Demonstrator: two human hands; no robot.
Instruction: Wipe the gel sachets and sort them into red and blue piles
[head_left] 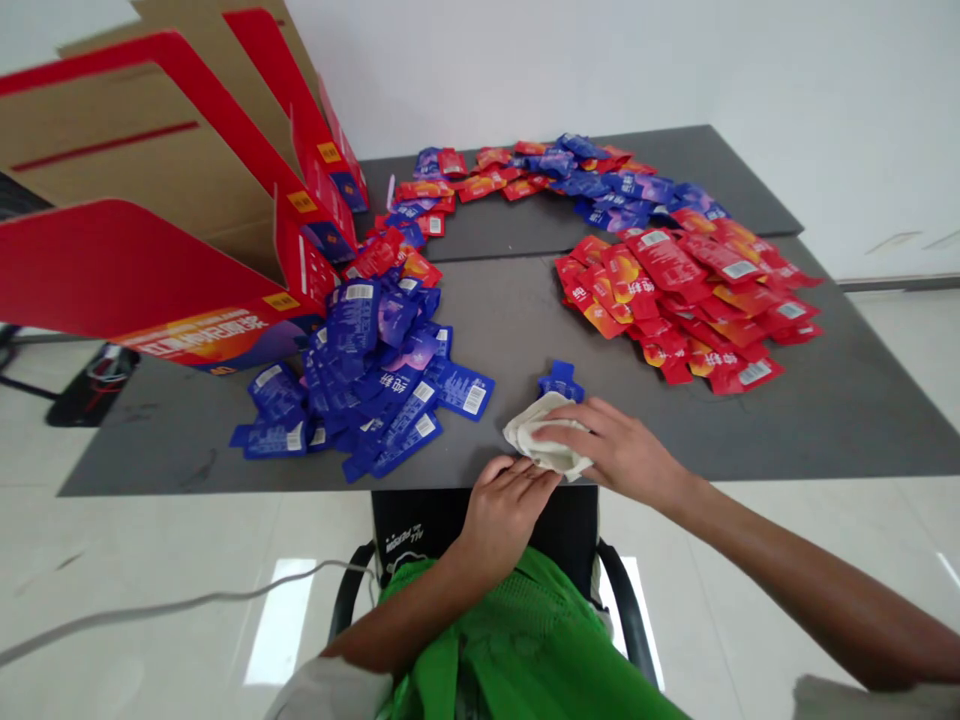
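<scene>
Cream cloth (544, 435), crumpled under right hand (622, 450)

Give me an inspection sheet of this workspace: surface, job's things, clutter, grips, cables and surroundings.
Surface: grey table, a seam across it.
Job's things: cloth between the hands; lone blue sachet just beyond it; blue sachets heaped left; red sachets heaped right; arc of mixed sachets at the far side.
Clutter: red-edged cardboard displays leaning over the left end.
Grips: left hand, fingertips at the cloth's edge; right hand, fingers over the cloth.
Cables: white cable on the floor.
Surroundings: white wall, tiled floor, black chair, green garment.
</scene>
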